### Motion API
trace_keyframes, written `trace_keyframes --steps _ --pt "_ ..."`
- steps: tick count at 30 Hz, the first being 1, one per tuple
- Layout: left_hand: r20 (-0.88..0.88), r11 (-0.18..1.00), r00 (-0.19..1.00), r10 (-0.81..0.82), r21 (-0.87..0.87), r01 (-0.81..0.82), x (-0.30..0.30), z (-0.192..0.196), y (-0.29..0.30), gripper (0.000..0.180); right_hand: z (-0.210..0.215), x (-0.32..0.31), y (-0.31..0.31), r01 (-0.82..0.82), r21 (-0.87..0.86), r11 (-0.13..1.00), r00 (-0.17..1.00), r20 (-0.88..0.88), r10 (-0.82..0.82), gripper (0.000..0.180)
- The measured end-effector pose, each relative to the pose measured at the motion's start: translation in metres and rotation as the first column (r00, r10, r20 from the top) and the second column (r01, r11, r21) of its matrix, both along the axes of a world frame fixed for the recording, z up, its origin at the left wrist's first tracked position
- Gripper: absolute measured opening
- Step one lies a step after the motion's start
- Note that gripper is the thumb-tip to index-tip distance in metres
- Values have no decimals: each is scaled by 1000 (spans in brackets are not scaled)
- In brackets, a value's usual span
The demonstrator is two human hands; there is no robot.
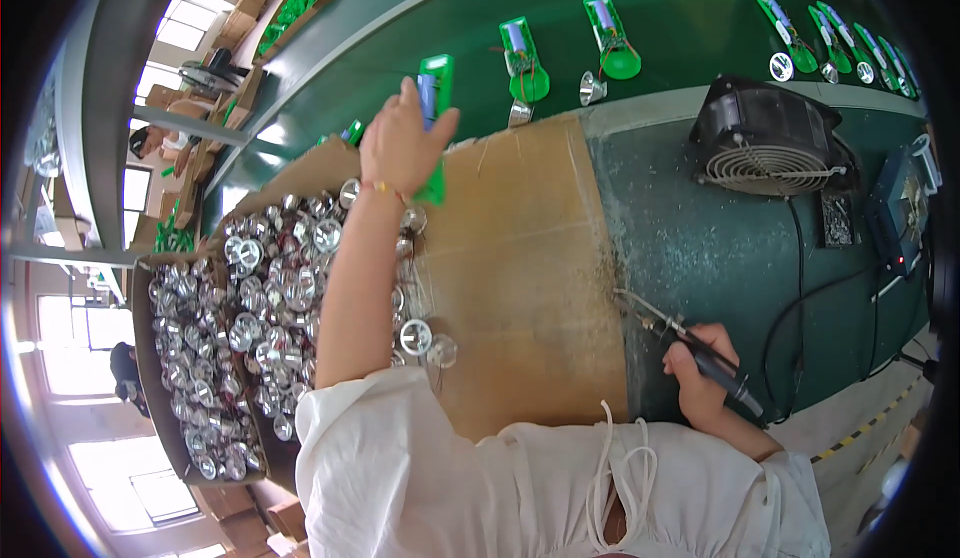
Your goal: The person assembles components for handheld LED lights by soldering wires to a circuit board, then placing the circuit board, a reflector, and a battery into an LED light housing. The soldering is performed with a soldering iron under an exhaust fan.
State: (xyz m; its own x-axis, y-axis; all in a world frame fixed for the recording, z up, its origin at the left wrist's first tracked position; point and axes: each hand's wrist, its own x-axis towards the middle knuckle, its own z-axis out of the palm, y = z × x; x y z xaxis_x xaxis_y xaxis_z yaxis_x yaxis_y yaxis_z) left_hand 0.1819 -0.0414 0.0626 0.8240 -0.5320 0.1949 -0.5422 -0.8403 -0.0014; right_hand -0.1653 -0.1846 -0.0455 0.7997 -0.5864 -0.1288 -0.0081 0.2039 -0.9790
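My left hand (408, 143) reaches to the far edge of the work surface, its fingers and thumb around a green plastic housing (433, 68) with a light-purple cylindrical cell inside. The housing's lower end shows beneath the hand. At the lower right, my right hand (700, 363) grips a soldering iron (718, 366) by its black handle. The iron's thin metal tip points up and left over the right edge of a brown cardboard sheet (530, 258). Beyond the sheet lie two more green housings (526, 63), each with wires and a small silver reflector (592, 88) nearby.
Cardboard boxes full of silver reflectors (300, 288) stand at the left, beside my left forearm. At the right are a black fan (765, 133), a blue soldering station (897, 208) and a loose black cable (800, 308). Several more green housings (790, 38) lie at the far right.
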Motion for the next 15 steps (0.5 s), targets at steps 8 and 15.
trace_keyframes --steps 8,15 --pt "-307 992 949 67 -80 -96 -193 -70 13 73 6 3 -1 21 -14 1000 999 27 -20 13" --pt "-206 980 964 166 140 -139 -226 -72 1 77 1 4 3 42 -44 998 998 52 -40 12"
